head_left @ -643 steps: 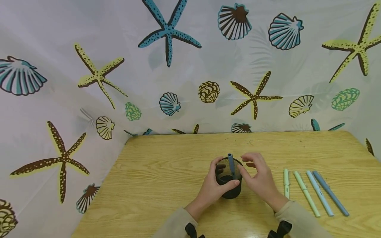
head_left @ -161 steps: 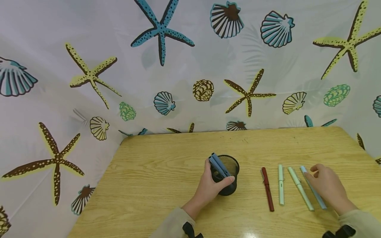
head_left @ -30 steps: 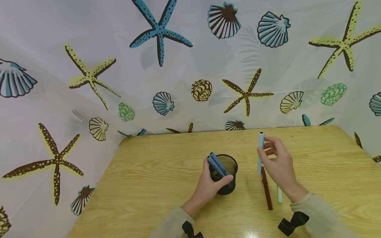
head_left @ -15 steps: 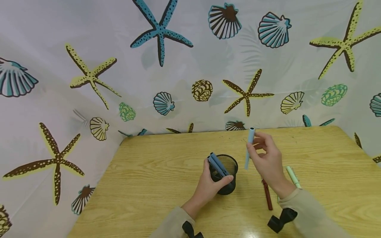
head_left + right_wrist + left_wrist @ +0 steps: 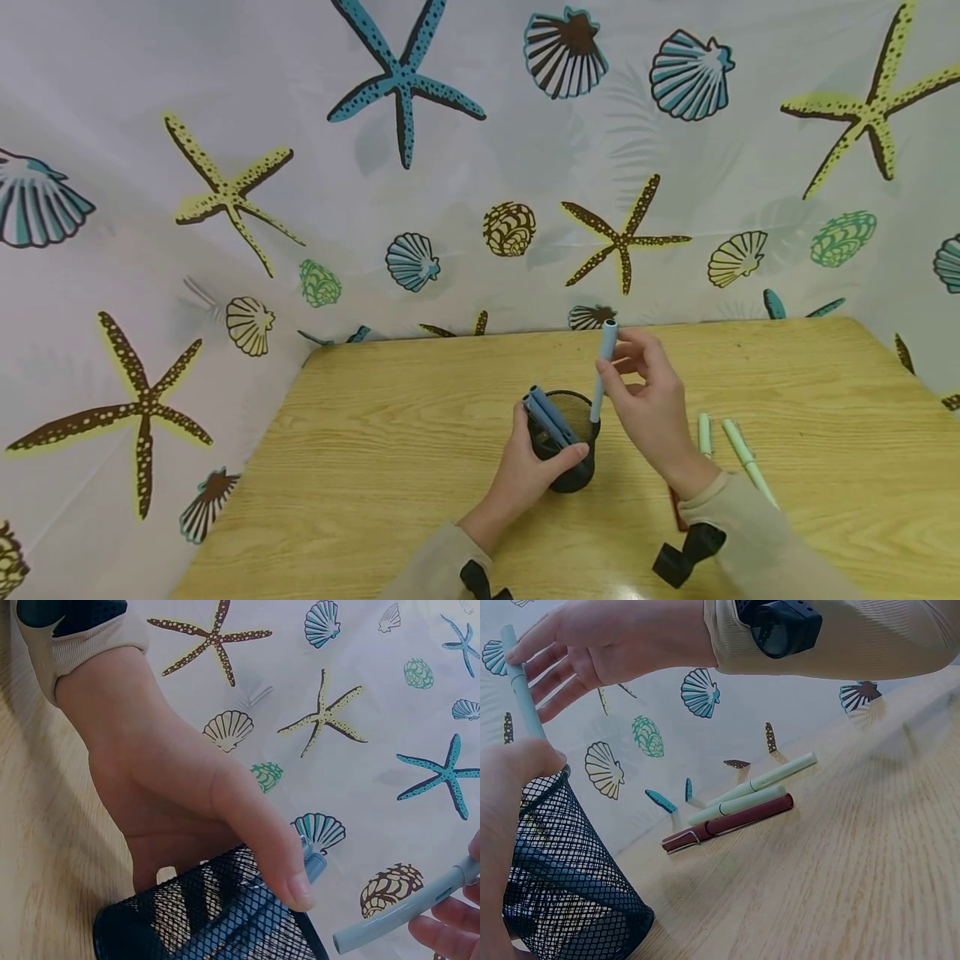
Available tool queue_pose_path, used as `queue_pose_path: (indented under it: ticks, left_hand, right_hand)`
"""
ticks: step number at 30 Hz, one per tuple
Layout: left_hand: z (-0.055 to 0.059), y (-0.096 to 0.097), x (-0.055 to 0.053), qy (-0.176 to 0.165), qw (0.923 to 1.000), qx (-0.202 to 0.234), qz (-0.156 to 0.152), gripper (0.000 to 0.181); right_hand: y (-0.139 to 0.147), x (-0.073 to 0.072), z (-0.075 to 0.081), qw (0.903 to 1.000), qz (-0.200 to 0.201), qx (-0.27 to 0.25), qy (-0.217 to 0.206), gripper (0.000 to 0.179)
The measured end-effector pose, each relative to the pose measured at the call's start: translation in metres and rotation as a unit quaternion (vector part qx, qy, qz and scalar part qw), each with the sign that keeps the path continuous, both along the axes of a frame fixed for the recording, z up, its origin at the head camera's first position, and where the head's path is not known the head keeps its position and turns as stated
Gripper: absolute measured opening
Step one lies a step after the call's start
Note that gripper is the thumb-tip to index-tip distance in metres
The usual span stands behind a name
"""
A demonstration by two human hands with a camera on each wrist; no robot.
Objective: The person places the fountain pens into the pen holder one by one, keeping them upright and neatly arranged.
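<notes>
I observed the right hand (image 5: 651,404) pinching a slim, smooth, pale blue pen (image 5: 525,694), slightly tilted; the left hand (image 5: 517,483) gripped a round black mesh cup (image 5: 576,477).

Left sleeve (image 5: 438,560): beige, ribbed cuff (image 5: 97,669). Right sleeve (image 5: 761,529): beige. Wrist cameras (image 5: 692,552): two, black, blocky.
</notes>
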State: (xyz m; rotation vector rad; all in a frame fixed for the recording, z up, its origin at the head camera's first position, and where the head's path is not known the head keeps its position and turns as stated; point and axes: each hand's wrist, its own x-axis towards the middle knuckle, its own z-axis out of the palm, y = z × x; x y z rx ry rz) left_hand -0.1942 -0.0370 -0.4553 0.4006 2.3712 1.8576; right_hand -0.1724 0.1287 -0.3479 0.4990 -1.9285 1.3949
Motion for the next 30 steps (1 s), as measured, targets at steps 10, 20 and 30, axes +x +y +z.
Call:
queue_pose_path:
  ticks: [10,20,30]
  left_hand:
    - [-0.002,0.0,0.0,0.008,0.9999,0.01,0.0,0.097]
    - [0.023,0.001,0.012,0.008,0.9993,0.031,-0.017,0.093]
    - [-0.001,0.002,0.0,-0.004,0.9999,0.009,0.003,0.102]
  right_hand:
    - [-0.007,0.004,-0.014,0.9993,0.003,0.022,-0.029,0.038]
    - [0.005,-0.013,-0.053,0.9981,0.012,0.045,-0.041,0.037]
    - [0.006,-0.002,-0.04,0.9974,-0.004,0.068,-0.021,0.035]
